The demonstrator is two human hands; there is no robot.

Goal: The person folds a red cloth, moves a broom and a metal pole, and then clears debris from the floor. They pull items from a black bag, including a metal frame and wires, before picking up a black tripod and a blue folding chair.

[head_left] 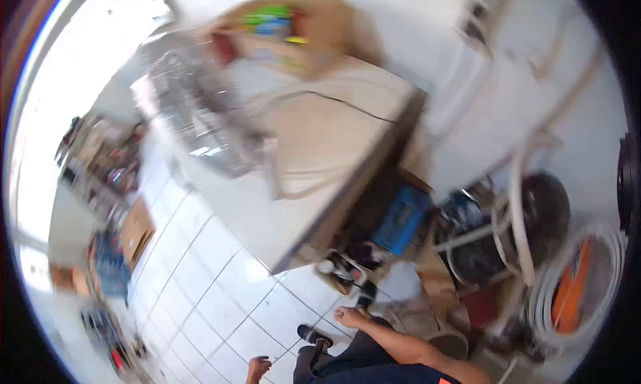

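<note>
My left hand (260, 366) hangs low over the tiled floor at the bottom of the view, its fingers loosely curled and smeared. To the right, my right hand (352, 316) is held above my sandalled feet, with the fingers curled in. What it holds, if anything, cannot be made out. Neither hand touches the white table (250, 220), which stands ahead of them. A plastic-wrapped bundle (200, 120) and an open cardboard box (334, 30) with colourful packets lie on that table. A thin black cable (347, 104) runs across its top.
Under the table are a blue case (402, 217) and a small box of parts (339, 272). At the right stand a dark round tank (544, 210) and a coiled white hose (534, 310) around something orange. Cardboard (136, 232) and clutter line the left side.
</note>
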